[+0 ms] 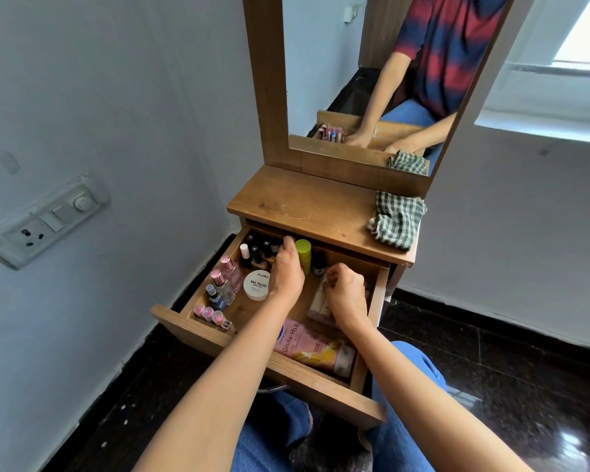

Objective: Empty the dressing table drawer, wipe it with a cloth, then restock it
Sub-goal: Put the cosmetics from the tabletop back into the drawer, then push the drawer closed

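Working in the open drawer point(184, 325), lower centre of frame, packed with cosmetics; judging emptying barely begun. Reaching left hand point(286, 272) to the back row, fingers curling down onto the dark bottles point(256, 248), just left of the green bottle point(304, 255); gripping or only touching, cannot tell. Resting right hand point(346, 294), curled, over the pale packet point(317, 301) at the drawer's right; hold unclear. Bottles standing upright directly under left fingertips, left hand nearer, likely needing a straight upward lift. Checked cloth point(397, 221) lying on tabletop point(300, 199), right of centre.
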A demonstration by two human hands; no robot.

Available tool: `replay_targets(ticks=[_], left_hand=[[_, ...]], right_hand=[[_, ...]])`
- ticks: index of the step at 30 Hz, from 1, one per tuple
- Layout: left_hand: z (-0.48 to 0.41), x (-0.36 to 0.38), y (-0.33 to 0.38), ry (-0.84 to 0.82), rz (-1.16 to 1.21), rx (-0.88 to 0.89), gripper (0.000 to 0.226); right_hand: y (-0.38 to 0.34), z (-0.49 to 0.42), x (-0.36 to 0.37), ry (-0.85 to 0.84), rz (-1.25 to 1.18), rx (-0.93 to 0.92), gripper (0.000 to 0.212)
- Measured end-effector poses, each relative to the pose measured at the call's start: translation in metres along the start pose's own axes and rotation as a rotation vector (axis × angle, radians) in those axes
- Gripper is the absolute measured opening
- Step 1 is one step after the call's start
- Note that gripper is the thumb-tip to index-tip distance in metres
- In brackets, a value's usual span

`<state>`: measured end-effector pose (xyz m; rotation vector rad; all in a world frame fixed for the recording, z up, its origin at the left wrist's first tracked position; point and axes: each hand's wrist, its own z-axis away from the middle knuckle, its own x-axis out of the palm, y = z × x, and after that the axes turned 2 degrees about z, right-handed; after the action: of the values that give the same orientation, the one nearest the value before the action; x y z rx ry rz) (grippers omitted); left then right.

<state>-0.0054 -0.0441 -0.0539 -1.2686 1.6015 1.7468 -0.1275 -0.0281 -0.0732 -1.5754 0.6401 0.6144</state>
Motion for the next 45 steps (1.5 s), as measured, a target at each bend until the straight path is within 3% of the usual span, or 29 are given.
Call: replay_targets(ticks=[8,11,14,17,19,21,25,32,45], left_hand=[[0.034,-0.056,-0.015,0.122,0.173,0.076,0.038],[0.063,-0.087,-0.035,0.110,0.183,0.150,0.028],[0.091,-0.114,-0.063,-0.101,0.050,0.197,0.032],[0.116,-0.133,-0.088,-0.419,-0.014,0.203,0.066],[0.128,-0.135,-0.100,-0.486,0.013,0.219,0.072],[0.132,-0.130,-0.107,-0.424,0.015,0.261,0.067],[0.134,-0.120,-0.106,-0.306,0.028,0.265,0.064],[0.124,-0.116,-0.097,-0.247,-0.014,0.208,0.082],[0.077,-0.083,-0.055,-0.140,-0.039,0.219,0.065]], right_hand=[[-0.018,0.036,-0.025,0.019,-0.131,-0.192,0.011],[-0.032,0.065,-0.038,-0.089,-0.085,-0.233,0.018],[-0.042,0.103,-0.046,-0.221,-0.001,-0.263,0.029],[-0.042,0.137,-0.043,-0.270,0.081,-0.365,0.049],[-0.037,0.154,-0.040,-0.263,0.158,-0.442,0.066],[-0.027,0.160,-0.034,-0.154,0.270,-0.570,0.065],[-0.021,0.159,-0.027,-0.092,0.386,-0.688,0.055],[-0.022,0.145,-0.023,-0.060,0.393,-0.656,0.058],[-0.008,0.071,-0.034,0.006,0.368,-0.631,0.057]])
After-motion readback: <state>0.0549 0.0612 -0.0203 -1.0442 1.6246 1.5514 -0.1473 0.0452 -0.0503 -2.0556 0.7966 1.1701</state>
